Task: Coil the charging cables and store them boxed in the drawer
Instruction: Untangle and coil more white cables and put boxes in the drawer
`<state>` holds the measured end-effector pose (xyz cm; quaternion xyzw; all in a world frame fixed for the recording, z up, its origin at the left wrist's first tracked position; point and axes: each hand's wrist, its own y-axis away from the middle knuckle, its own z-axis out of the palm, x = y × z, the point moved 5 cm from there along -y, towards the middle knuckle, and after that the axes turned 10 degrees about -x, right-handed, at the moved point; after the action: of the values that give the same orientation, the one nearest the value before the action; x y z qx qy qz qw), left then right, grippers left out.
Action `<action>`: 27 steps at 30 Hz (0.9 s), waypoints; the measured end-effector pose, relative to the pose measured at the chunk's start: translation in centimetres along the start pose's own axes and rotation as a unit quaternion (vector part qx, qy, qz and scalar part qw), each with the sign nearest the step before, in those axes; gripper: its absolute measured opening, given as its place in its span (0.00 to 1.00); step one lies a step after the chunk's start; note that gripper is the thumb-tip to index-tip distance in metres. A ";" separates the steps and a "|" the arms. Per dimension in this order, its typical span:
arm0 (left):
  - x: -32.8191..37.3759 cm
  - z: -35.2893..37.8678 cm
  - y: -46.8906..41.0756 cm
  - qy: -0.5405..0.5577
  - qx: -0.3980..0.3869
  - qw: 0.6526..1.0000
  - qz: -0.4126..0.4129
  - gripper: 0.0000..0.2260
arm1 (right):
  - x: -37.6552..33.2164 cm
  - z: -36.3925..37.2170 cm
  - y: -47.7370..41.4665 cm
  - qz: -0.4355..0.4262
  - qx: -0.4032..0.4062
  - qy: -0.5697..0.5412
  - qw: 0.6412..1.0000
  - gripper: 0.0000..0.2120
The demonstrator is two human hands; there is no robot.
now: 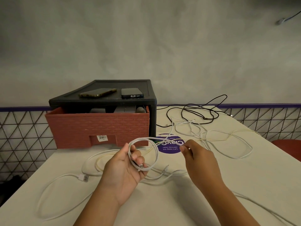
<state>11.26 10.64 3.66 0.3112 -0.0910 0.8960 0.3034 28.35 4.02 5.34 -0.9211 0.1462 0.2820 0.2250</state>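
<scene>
White cable point(146, 141) looped in left hand point(125, 167), pinched by right hand point(195, 154).

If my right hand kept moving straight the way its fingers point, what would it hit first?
Most likely the coiled white cable in the left hand; the right hand points left at it. Depth is unclear.

Premises appear to be a workplace pantry or break area. Evidence: a purple sticker point(168, 150) on the cream table point(162, 201), just beyond the fingers point(189, 146) of the right hand point(200, 159), reads "Let's keep our pantries clean" (upside down to the wearer). Bare grey wall point(146, 46) and lattice panelling point(24, 128) stand farther back.
</scene>
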 end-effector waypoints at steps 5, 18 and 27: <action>0.4 0.2 0.1 -0.028 -0.022 0.999 0.021 0.09 | -1.1 2.1 0.5 -0.039 -0.117 0.040 0.992 0.12; -0.8 1.9 1.0 -0.433 -0.074 0.885 0.155 0.13 | -5.5 4.1 4.1 -0.182 -0.388 0.075 0.900 0.06; -2.3 2.3 1.2 -0.499 -0.136 0.849 0.107 0.11 | -5.2 -0.6 2.9 -0.146 -0.235 -0.130 0.952 0.08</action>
<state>13.12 7.75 4.06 0.6603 -0.3840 0.6257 0.1583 23.31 2.03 7.87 -0.9148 -0.0902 0.3894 0.0583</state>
